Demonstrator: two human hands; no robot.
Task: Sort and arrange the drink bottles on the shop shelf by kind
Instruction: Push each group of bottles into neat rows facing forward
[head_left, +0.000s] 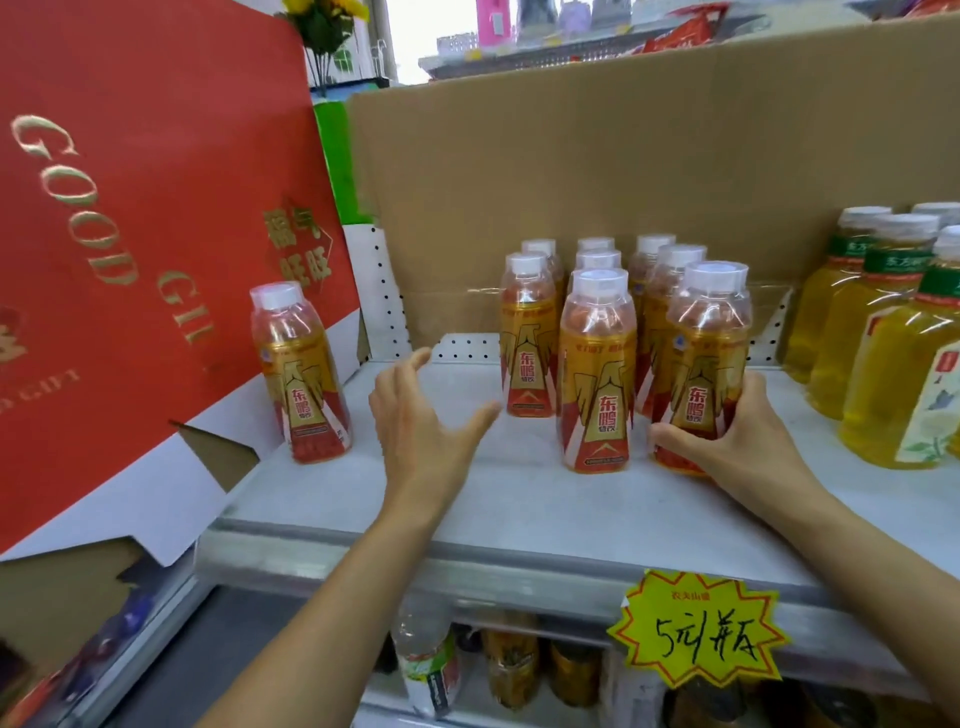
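Several orange energy-drink bottles with white caps stand in three rows on the white shelf (509, 499). My right hand (737, 441) grips the base of the front right bottle (704, 364), which stands upright. The front middle bottle (597, 374) is just left of it. My left hand (421, 415) hovers over the shelf with fingers spread, holding nothing. One lone orange bottle (304, 374) stands apart at the left, beside the red box. Yellow tea bottles (893, 353) with green bands are grouped at the right.
A large red gift box (130, 249) leans at the left edge of the shelf. Brown cardboard (597, 182) lines the back. A yellow price tag (698, 631) hangs on the shelf's front rail. More bottles (431, 665) stand on the shelf below.
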